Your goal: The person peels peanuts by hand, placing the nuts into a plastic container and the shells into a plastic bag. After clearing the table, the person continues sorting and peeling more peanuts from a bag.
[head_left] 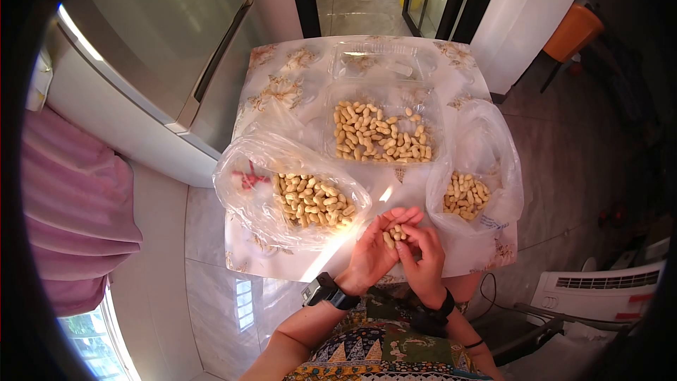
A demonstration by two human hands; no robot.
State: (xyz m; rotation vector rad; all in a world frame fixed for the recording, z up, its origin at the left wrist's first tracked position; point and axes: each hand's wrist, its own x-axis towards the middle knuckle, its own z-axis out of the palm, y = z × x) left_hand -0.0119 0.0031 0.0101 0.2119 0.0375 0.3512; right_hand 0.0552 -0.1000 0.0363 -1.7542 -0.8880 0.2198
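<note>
At the table's near edge, my left hand is cupped palm up with several unshelled peanuts in it. My right hand meets it from the right, its thumb and fingers closed on the peanuts. To the left lies a clear plastic bag with a heap of peanuts. A smaller pile of peanuts sits in another plastic bag on the right. Beyond my hands, a clear plastic tray holds loose peanuts.
The table has a flowered cover. At its far end is a clear plastic lid or container. A refrigerator stands to the left, an orange chair at far right, and a white appliance at lower right.
</note>
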